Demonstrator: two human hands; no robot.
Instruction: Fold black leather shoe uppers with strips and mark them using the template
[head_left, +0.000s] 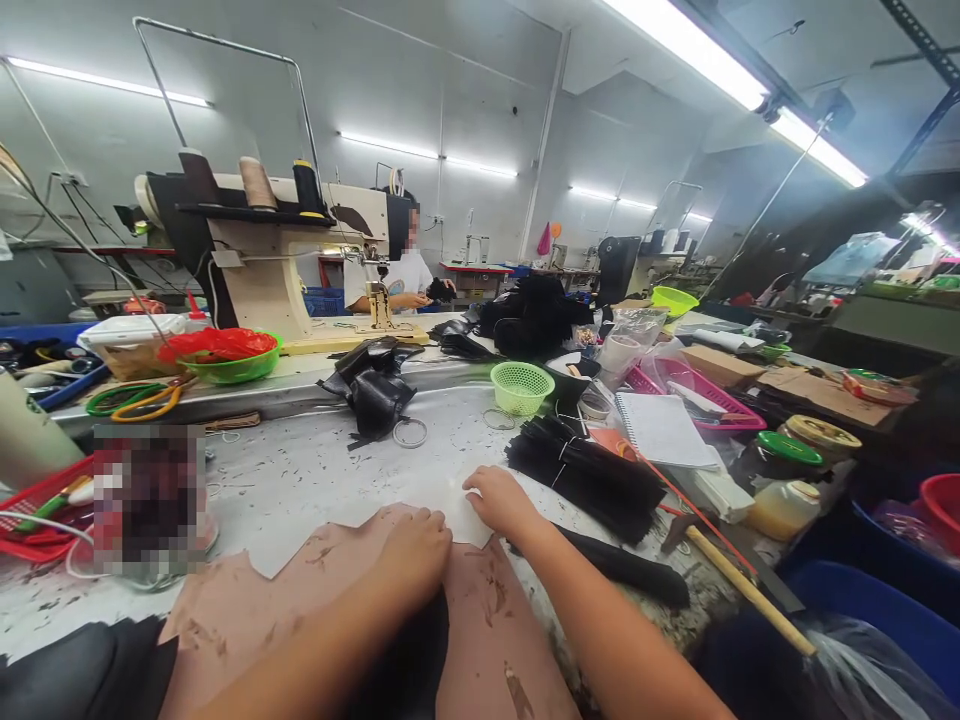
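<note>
My left hand (414, 553) rests knuckles-up on a brown board (315, 590) lying on the worktable (315, 470), fingers curled under; what they hold is hidden. My right hand (501, 500) sits just to its right, fingers bent down and pressed on the pale table surface at the board's far edge. A bundle of black strips (589, 475) lies right of my right hand. A black piece (409, 650) shows between my forearms.
A hammer (739, 580) and a notebook (664, 428) lie at the right. A small green basket (522, 386), black leather pieces (373, 385), a sewing machine (277, 250) and scissors (139, 400) stand further back. Another person (401, 270) works behind the machine. Red basket (37, 520) at left.
</note>
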